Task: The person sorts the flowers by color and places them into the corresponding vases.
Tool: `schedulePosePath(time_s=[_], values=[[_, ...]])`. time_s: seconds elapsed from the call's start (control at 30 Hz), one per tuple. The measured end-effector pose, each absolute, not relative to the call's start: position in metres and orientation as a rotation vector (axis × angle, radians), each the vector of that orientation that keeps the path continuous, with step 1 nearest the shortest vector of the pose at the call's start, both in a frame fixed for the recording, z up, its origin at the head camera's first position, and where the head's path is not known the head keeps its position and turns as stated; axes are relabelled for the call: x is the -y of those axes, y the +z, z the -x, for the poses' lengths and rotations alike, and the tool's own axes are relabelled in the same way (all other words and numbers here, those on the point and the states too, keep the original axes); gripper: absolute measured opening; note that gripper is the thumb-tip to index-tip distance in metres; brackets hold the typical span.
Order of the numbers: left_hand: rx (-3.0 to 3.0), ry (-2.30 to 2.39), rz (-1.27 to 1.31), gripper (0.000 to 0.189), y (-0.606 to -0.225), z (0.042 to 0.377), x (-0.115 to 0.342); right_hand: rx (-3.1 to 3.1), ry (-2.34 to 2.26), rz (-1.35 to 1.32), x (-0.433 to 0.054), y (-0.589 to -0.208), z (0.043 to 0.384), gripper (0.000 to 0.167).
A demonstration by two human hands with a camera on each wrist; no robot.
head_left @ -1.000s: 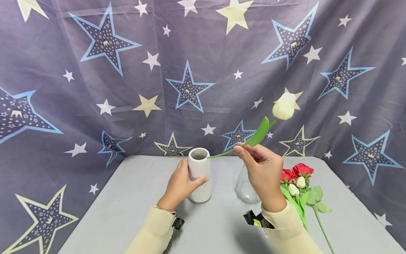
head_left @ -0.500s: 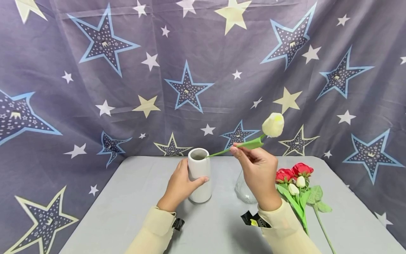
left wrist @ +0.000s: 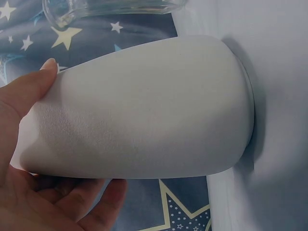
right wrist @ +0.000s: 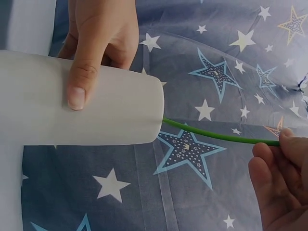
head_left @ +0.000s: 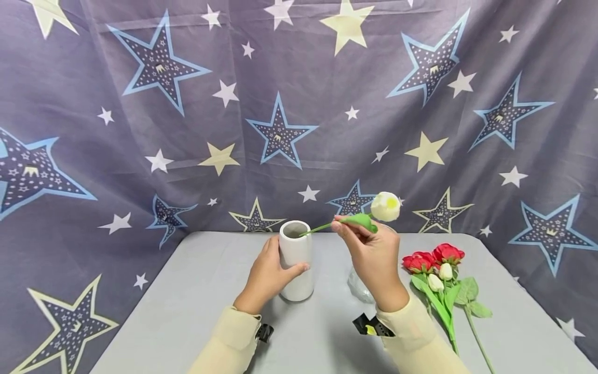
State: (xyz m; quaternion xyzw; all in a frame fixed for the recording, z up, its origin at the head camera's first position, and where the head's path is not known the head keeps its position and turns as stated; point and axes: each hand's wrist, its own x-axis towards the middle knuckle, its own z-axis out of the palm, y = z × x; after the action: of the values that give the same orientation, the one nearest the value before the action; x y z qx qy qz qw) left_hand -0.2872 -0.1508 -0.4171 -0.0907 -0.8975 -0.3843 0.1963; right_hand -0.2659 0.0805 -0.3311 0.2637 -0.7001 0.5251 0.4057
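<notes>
A white vase stands upright on the table, and my left hand grips its side with the thumb across the front. In the left wrist view the vase fills the middle, its base on the tabletop. My right hand pinches the green stem of a white tulip between thumb and fingertips. The tulip's head leans to the right above that hand. Its stem runs down into the vase mouth in the right wrist view; the lower end is hidden inside.
A clear glass vase stands behind my right hand, partly hidden by it. Red flowers and small white tulips with green leaves lie at the right of the grey table. A star-patterned curtain hangs behind.
My right hand has moved slightly left and down, and the tulip's head has dropped and come left. The stem end has slipped from the rim into the vase mouth. My left hand keeps its grip.
</notes>
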Motion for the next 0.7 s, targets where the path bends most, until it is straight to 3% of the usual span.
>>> schedulePosePath(time_s=[0.7], values=[[2.531, -1.096, 0.239, 0.09, -0.419, 0.293, 0.152, 1.904, 1.147, -0.669, -0.064, -0.329, 0.282, 0.011]])
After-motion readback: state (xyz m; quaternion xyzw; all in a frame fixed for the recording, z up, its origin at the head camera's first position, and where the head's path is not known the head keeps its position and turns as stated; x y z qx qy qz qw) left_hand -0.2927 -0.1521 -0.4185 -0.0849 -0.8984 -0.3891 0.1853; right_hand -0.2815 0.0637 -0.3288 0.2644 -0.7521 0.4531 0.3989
